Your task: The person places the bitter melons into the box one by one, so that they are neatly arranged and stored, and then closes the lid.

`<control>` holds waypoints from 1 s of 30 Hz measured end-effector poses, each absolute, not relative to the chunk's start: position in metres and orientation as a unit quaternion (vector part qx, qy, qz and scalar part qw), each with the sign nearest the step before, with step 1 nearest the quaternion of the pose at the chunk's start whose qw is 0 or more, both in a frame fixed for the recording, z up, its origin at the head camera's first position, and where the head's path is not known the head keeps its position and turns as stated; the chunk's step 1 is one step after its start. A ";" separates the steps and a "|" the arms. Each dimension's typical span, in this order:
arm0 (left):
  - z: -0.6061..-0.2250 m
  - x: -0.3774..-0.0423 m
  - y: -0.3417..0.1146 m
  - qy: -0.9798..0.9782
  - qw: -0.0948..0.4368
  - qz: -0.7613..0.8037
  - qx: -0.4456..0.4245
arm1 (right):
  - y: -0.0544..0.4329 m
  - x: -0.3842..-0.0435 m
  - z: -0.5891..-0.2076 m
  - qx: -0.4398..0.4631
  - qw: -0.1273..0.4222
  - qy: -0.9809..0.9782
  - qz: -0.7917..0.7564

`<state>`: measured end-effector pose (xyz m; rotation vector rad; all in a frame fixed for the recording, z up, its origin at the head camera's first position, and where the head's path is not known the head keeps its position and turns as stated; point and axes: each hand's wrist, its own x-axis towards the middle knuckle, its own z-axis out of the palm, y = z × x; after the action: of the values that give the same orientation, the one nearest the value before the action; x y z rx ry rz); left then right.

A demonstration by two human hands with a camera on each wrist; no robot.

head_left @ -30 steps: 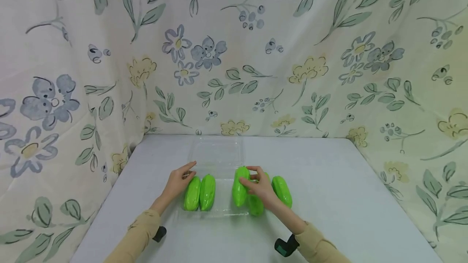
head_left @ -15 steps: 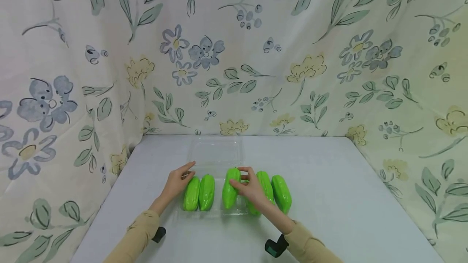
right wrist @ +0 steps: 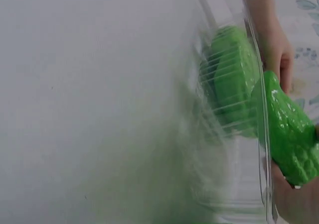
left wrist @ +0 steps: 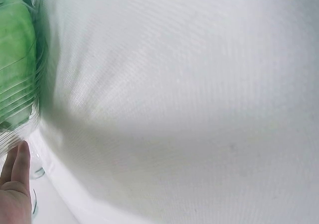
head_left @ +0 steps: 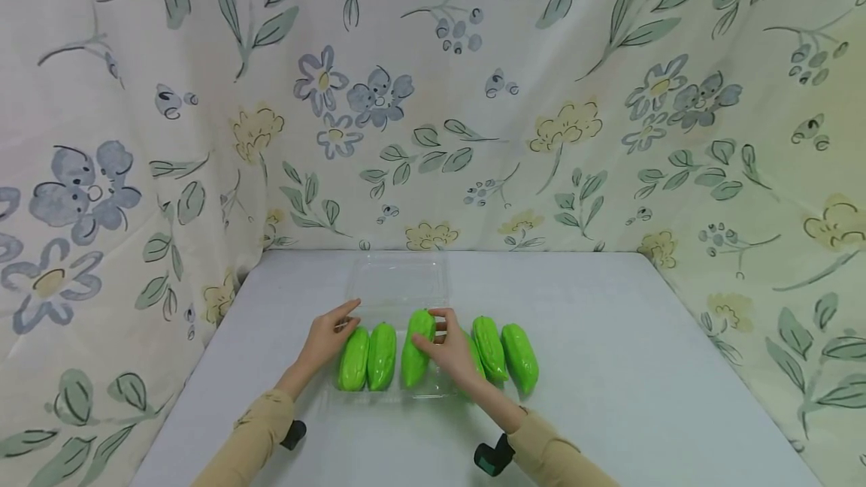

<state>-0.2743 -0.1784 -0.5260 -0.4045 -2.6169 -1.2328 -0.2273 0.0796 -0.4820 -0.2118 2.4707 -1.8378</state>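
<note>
In the head view a clear plastic box lies on the table with its lid folded back. Two bright green bitter melons, the left one and its neighbour, lie side by side in its left part. My left hand is at the box's left side; in the left wrist view its straight fingers touch the ribbed wall. My right hand grips another bitter melon between thumb and fingers over the box. The right wrist view shows this bumpy melon above the rim.
Right of the box lie more bitter melons: one, another, and one partly hidden behind my right forearm. The white table reaches back to a floral curtain. A black wrist device sits at my right wrist.
My right hand has moved left with the bitter melon, from the box's right side toward the two melons inside. My left hand has stayed in place.
</note>
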 end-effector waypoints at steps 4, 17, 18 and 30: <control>-0.526 -0.274 -0.178 -0.890 0.114 -0.419 -0.138 | 0.073 -0.226 -0.484 -0.068 0.022 0.794 -0.604; -0.527 -0.274 -0.179 -0.888 0.118 -0.420 -0.145 | 0.059 -0.229 -0.497 -0.083 -0.028 0.815 -0.573; -0.527 -0.274 -0.179 -0.887 0.119 -0.421 -0.146 | 0.059 -0.229 -0.498 -0.085 -0.031 0.817 -0.570; -0.528 -0.274 -0.177 -0.885 0.133 -0.421 -0.148 | 0.057 -0.231 -0.506 -0.092 -0.034 0.836 -0.541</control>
<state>-0.2739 -0.1768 -0.5282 -0.4295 -2.5668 -1.2205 -0.2305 0.0568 -0.5056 -0.2945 2.6842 -1.7363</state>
